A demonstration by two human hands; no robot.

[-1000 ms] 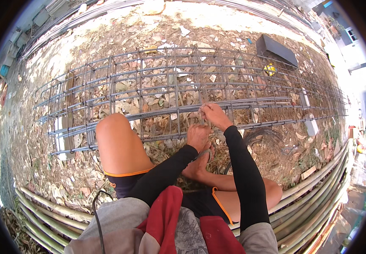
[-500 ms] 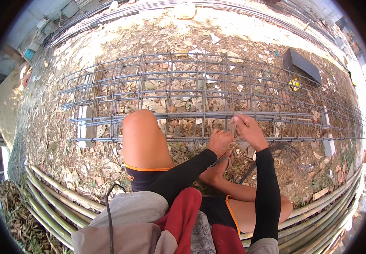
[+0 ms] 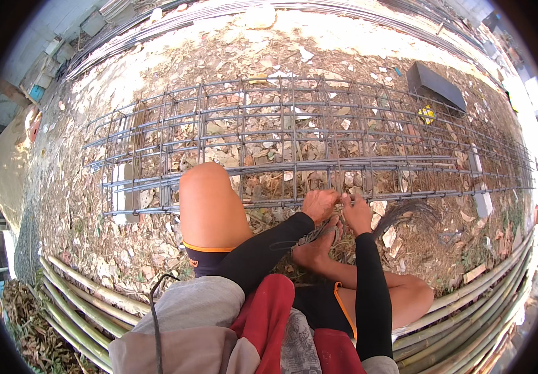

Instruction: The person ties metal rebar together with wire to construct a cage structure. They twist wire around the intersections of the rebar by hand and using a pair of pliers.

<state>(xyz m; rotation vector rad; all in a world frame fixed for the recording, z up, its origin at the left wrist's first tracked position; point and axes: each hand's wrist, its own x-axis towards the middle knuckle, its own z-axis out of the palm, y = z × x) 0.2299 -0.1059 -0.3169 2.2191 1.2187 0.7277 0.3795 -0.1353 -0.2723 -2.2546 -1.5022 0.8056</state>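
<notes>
A long steel rebar cage lies across the ground before me, its lengthwise bars crossed by several square stirrups. Both hands meet at its near lower bar, just right of the middle. My left hand is closed, and thin dark tie wire trails out below it. Close beside it, my right hand pinches with thumb and forefinger at the bar, near a stirrup. What sits between those right fingertips is too small to make out. A bundle of dark wire rests on the ground right of my right hand.
White blocks prop the cage at the left, and more blocks at the right. A dark box-shaped piece and a yellow object lie beyond it. Bamboo poles run behind me. Loose bars line the far side.
My right hand has come down and left from the upper bars to the near lower bar, beside my left hand. The left hand has shifted slightly left. The view has shifted a little.
</notes>
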